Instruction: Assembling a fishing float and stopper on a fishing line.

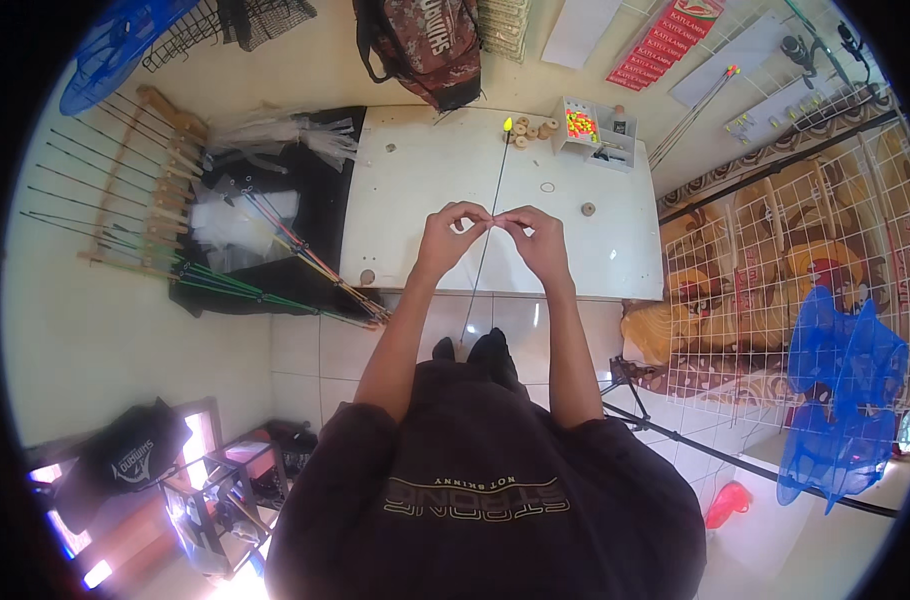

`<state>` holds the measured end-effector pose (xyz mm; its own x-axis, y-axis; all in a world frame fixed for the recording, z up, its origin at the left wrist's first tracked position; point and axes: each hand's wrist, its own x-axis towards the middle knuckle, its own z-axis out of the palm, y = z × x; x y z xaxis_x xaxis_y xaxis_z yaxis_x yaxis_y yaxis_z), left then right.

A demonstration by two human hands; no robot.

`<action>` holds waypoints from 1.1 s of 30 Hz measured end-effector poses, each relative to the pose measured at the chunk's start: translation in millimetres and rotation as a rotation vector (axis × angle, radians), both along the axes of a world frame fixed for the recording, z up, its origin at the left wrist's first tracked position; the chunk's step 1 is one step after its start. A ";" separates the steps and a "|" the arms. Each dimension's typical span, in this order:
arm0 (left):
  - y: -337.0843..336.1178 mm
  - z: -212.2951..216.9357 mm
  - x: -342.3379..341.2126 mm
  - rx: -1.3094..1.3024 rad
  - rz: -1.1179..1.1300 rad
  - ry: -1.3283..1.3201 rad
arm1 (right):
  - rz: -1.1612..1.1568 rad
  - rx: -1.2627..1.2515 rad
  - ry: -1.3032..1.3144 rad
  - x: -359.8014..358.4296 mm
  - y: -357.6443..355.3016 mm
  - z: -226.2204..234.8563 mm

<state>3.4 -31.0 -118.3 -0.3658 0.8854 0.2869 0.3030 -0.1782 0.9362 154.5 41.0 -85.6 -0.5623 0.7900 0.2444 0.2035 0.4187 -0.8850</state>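
Observation:
A thin dark fishing rod [481,260] runs from a pale butt end between my feet up past my hands. Its far end carries a bright yellow tip [507,125] over the white table. My left hand [453,236] pinches at the rod with thumb and forefinger, the two forming a ring. From the other side my right hand [537,243] pinches at the same spot, so the fingertips meet on the shaft. Whether a thread or other small piece lies between the fingertips is too fine to make out.
On the white table [415,190] are wooden rings [546,128] and a white divided box [615,150] of bright floats. Several colourful rods [310,255] lean at the left, near a wooden rack [170,190]. Blue netting [840,400] and a wire grid [755,290] are at right.

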 end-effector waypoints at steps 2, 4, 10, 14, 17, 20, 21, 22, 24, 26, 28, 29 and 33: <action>-1.2 -0.4 0.2 0.000 0.011 0.040 | -0.010 0.012 -0.005 -0.1 0.1 -2.8; -2.1 -0.2 1.2 0.000 0.021 0.079 | -0.022 0.025 -0.010 -0.5 -0.3 -3.6; -2.8 0.1 4.7 -0.009 0.058 0.113 | -0.053 0.002 0.033 -3.1 0.4 -10.4; -2.4 -0.3 5.4 0.037 0.069 0.125 | -0.072 -0.012 0.040 -4.1 -1.3 -10.9; -2.7 -4.9 3.7 0.015 0.073 0.111 | -0.084 -0.044 0.050 -6.0 -4.4 -10.6; -2.8 -7.3 4.9 -0.013 0.078 0.045 | -0.092 -0.069 0.050 -6.4 -5.1 -11.0; -2.6 -7.6 5.8 -0.020 0.081 -0.011 | -0.098 -0.074 0.036 -6.4 -5.0 -11.7; -2.1 -9.0 6.4 -0.020 0.082 -0.012 | -0.097 -0.073 0.035 -6.6 -4.9 -12.9; -0.9 -12.5 7.1 0.021 0.105 -0.009 | -0.097 -0.086 0.074 -7.3 -4.9 -16.2; -0.1 -11.5 6.5 -0.024 0.104 -0.025 | -0.100 -0.085 0.081 -7.5 -4.8 -18.9; 0.7 -11.8 6.0 -0.068 0.106 -0.041 | -0.100 -0.084 0.089 -8.3 -5.6 -19.9; 1.4 -13.1 5.6 -0.056 0.108 -0.051 | -0.097 -0.095 0.106 -9.0 -6.7 -19.5; 3.6 -14.7 5.5 0.013 0.087 -0.048 | -0.095 -0.120 0.122 -9.3 -6.3 -23.5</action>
<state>8.9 -27.4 -133.0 -0.4543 0.8461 0.2787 0.2730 -0.1656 0.9477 145.2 34.7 -109.1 -0.4558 0.8656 0.2071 0.1254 0.2928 -0.9479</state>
